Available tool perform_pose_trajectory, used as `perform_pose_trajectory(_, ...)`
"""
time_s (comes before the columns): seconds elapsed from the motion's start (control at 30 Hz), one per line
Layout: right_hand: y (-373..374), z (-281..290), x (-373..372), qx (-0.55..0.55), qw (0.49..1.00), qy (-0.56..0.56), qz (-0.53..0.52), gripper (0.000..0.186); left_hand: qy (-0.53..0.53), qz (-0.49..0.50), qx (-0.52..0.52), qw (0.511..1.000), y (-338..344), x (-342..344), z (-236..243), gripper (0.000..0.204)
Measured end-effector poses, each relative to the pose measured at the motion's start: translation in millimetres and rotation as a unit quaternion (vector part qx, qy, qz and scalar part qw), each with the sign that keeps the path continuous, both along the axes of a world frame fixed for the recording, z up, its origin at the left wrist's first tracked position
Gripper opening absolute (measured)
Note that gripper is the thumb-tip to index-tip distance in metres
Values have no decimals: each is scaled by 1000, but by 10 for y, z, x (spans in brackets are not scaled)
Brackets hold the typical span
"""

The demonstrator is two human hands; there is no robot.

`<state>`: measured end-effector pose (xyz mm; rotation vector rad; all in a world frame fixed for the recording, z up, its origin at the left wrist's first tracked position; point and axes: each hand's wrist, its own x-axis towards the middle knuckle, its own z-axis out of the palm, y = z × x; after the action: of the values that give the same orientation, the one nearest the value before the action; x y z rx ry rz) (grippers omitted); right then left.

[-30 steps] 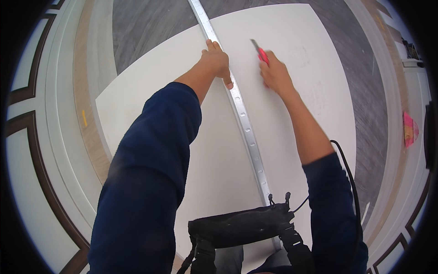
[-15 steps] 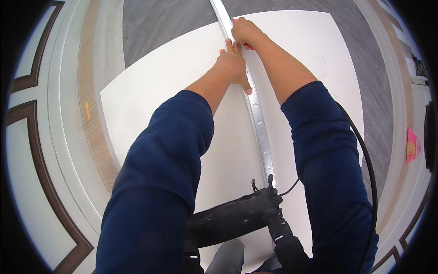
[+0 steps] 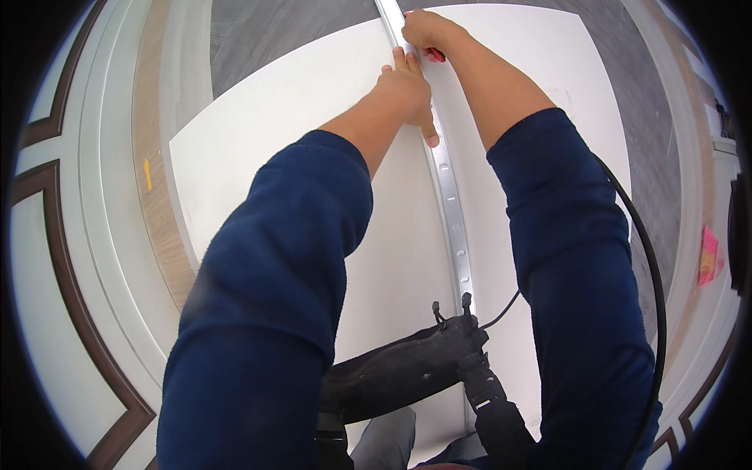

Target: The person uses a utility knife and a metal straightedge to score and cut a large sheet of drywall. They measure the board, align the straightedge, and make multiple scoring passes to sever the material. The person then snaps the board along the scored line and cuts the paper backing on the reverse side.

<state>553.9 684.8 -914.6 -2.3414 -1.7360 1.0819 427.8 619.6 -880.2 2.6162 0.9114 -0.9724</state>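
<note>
A large white board (image 3: pixel 274 149) lies flat below me, with a long silver metal profile (image 3: pixel 453 211) running lengthwise across it and past its far edge. My left hand (image 3: pixel 407 90) presses down on the profile, fingers stretched forward and thumb pointing back toward me along the metal. Just beyond it, at the right side of the profile near the board's far edge, my right hand (image 3: pixel 432 31) is closed around a red and black utility knife (image 3: pixel 435 55). Only bits of the handle show; the fist hides the blade end.
Grey wood-look flooring (image 3: pixel 258 47) shows past the board. A pale panelled wall (image 3: pixel 70 313) with brown trim runs along the left. A black pouch with straps (image 3: pixel 407 376) hangs over the near part of the board, and a black cable (image 3: pixel 650 258) loops beside my right arm.
Both hands have moved slightly farther up in the picture, and the view has shifted a little. The right fist keeps its grip on the knife; the left stays pressed on the profile.
</note>
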Motion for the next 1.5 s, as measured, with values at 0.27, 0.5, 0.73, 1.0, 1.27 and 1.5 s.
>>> perform_pose_trajectory(0.27, 194, -746, 549, 63, 987, -126, 77, 43, -6, -26, -10, 1000, -81, 287, 45, 118)
perform_pose_trajectory(0.5, -185, 55, 14, 1, 999, -34, 42, 19, -20, -7, 11, 1000, -5, 50, -72, 160)
perform_pose_trajectory(0.73, -356, 100, 20, -16, 999, 32, -39, 16, -11, -3, 5, 1000, -7, 54, -90, 137)
perform_pose_trajectory(1.0, -753, 122, -45, 3, 990, 94, -102, 26, -14, -33, 15, 999, 16, 67, -105, 114)
perform_pose_trajectory(1.27, -1122, 245, -161, 42, 980, 131, -143, 24, -55, -17, 0, 998, 59, 4, -241, 97)
perform_pose_trajectory(1.5, -1250, 180, -120, -18, 989, 106, -100, 27, -46, -38, 38, 997, 87, -1, -309, 120)
